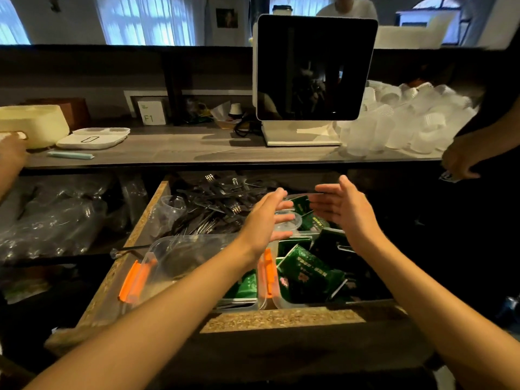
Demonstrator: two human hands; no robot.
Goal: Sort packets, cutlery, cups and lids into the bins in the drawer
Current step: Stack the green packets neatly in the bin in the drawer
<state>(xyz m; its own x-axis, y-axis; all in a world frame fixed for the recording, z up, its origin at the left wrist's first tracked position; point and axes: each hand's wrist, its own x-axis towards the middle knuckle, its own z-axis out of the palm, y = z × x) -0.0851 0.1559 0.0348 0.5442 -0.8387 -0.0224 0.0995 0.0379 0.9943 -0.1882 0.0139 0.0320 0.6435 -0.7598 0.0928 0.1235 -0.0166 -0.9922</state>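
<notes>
hovering over the open drawer, both palms facing each other: left hand and right hand spread wide, fingers straight, gripping nothing. bracketing a small clear cup sitting between the two hands, just below the fingertips, atop the green packets. touching the cup or not: cannot tell from this angle.

judging progress as partway, not close to finished. lying beyond the left hand, toward the back of the drawer: a loose heap of black forks, apparently gathered in one place already. filling the bin under and below the right hand: green packets in a jumble (some standing on edge, some flat). sitting under the left forearm: a clear bin with orange clips, looking mostly bare apart from a few green packets at its near right corner. resting left of the forks: another clear cup, lying among the cutlery rather than in a bin of its own.

waiting well beyond the right hand, up on the counter: a large pile of translucent cups beside the dark screen, none of it sorted. no lids plainly showing in the drawer. probably next: lifting the stray cup out of the packets and moving it to the clear bin, then bringing down the counter pile.

standing at the far right edge: another person's hand, holding something small and unclear.
</notes>
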